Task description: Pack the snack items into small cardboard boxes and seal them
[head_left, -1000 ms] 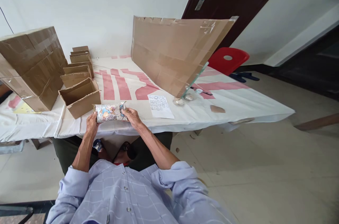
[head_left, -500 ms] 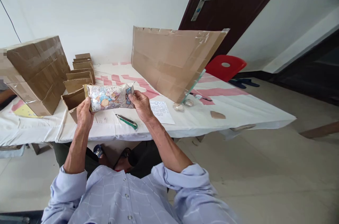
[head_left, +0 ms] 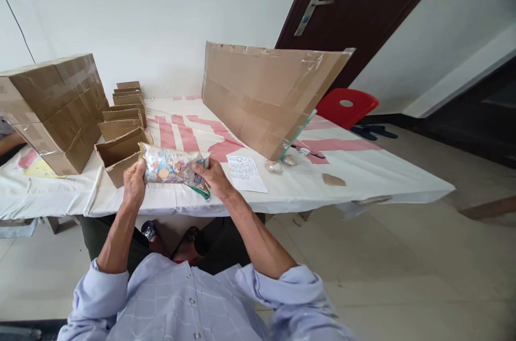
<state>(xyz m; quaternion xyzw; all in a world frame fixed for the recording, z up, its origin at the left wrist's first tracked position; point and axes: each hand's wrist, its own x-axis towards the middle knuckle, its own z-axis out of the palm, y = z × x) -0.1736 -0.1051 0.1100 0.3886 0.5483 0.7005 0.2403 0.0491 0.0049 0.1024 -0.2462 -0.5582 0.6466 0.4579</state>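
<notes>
While it sat higher and looked bigger in view half a sec ago, the pale, pillow-shaped, shiny pouch w/ colourful cartoon print is now a bit lower, prob. further from the camera; it hides most of the green-handled utility knife that showed whole then, & bares more of the open-topped brown cardboard box. For the work in hand, prob. just a re-aim: pouch is still held, not set down or boxed. Long axis runs L–R across the wearer's front, approx. parallel to the near edge of the white-cloth-covered bench; printed face turned up twd the wearer, pics seemingly right way up. Left hand is clamped on the L end, right hand on the R end, R thumb on the print. Pouch is over the bench's near strip; can't tell if its underside touches. Box is just behind the L end, contact unclear; R of the right hand lies a white paper sheet w/ rows of small outlined shapes; beyond, a big brown cardboard panel stands.
</notes>
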